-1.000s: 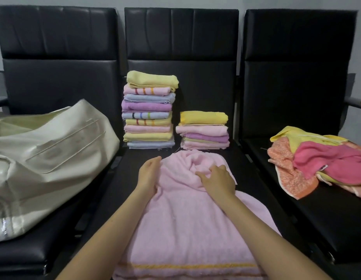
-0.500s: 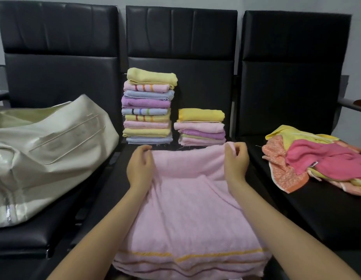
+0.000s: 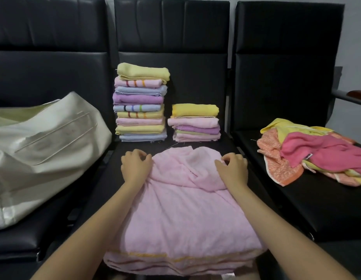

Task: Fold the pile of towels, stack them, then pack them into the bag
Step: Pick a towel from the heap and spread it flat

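Note:
A pale pink towel (image 3: 181, 215) with orange stripes at its near edge lies rumpled on the middle black seat. My left hand (image 3: 135, 166) pinches its far left edge and my right hand (image 3: 233, 168) pinches its far right edge, both with fingers curled. The far edge between them sags in folds. Behind stand a tall stack of folded towels (image 3: 141, 104) and a shorter stack (image 3: 194, 123). A cream bag (image 3: 44, 152) lies on the left seat. An unfolded pile of pink, orange and yellow towels (image 3: 315, 152) sits on the right seat.
Three black padded chairs stand side by side with tall backs (image 3: 171, 37). An armrest (image 3: 355, 96) sticks out at the far right. A strip of bare seat (image 3: 309, 199) shows in front of the unfolded pile.
My hands raised the towel's far edge and spread it apart, then came down toward the seat; the edge now droops in folds between them.

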Tool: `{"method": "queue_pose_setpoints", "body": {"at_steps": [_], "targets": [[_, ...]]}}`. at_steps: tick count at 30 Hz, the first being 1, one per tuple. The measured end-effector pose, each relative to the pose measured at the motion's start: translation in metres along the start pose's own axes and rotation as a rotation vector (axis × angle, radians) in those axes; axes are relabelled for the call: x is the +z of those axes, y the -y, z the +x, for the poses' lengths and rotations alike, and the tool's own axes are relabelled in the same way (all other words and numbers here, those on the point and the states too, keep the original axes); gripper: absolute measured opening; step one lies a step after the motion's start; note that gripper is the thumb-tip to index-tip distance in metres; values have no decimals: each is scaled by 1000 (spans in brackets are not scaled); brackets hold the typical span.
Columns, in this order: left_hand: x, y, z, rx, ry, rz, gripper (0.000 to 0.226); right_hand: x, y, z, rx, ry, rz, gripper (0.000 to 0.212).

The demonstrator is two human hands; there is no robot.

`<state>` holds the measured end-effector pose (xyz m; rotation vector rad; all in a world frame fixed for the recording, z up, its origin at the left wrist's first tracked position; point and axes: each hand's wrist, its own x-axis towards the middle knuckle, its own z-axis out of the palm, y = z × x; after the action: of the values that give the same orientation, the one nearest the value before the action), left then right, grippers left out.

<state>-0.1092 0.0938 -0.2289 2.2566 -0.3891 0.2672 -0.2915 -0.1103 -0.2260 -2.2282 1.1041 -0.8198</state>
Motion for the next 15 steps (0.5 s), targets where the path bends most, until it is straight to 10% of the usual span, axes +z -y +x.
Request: {"method": "queue_pose_setpoints", "body": {"at_steps": [4, 9, 15], "targets": [[8, -4, 31, -56, 131, 125, 48, 4, -2, 22, 139, 128, -236, 65], [19, -31, 37, 2, 431, 390, 38, 14, 0, 30, -5, 232, -405, 49], [13, -26, 51, -370, 127, -548, 28, 8, -3, 27, 79, 17, 78, 19]]}}
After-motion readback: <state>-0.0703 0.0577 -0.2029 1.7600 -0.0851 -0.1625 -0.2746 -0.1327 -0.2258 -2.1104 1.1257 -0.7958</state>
